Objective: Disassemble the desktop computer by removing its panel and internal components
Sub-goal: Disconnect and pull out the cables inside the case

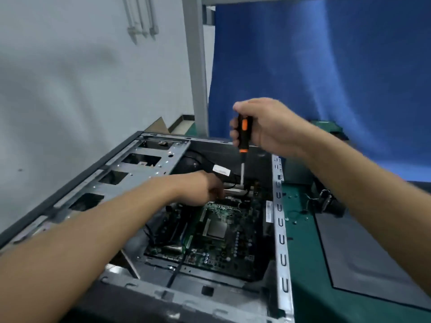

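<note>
The open computer case (281, 229) lies on its side with the green motherboard (217, 238) exposed inside. My right hand (263, 127) grips a black and orange screwdriver (243, 136) held upright, its shaft reaching down to the far edge of the motherboard. My left hand (200, 190) reaches into the case beside the screwdriver tip, fingers curled by a part there; what they hold is hidden. A black cable bundle with a white label (220, 171) runs just behind that hand.
The removed grey side panel (363, 255) lies flat on the green mat (303, 264) at the right, with small screws and a dark part (326, 201) beyond it. A drive cage (130, 173) spans the case's left side. A blue curtain hangs behind.
</note>
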